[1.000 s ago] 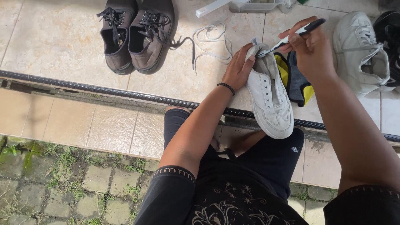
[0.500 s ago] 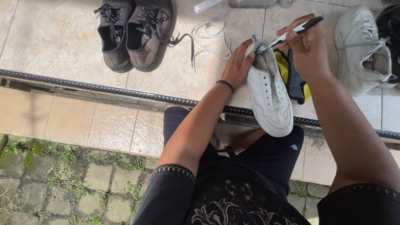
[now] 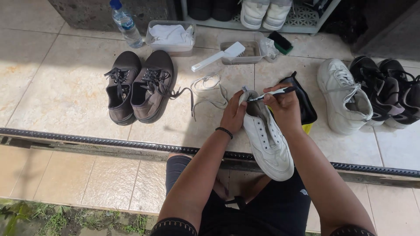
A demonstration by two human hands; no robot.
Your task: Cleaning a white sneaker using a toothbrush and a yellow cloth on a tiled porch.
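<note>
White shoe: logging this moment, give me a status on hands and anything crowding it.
Left hand grips white shoe at heel. Right hand holds slim brush at the shoe's opening. Loose laces and black-yellow pouch lie close by.

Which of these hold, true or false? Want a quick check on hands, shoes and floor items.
1. The left hand holds the white shoe at its heel end. True.
2. The right hand has an empty grip. False: it holds a thin brush.
3. The white shoe is laced. False: its eyelets are bare; loose laces lie on the tiles.
4. A pair of dark brown shoes sits left of the laces. True.
5. The water bottle lies flat. False: it stands.
</note>
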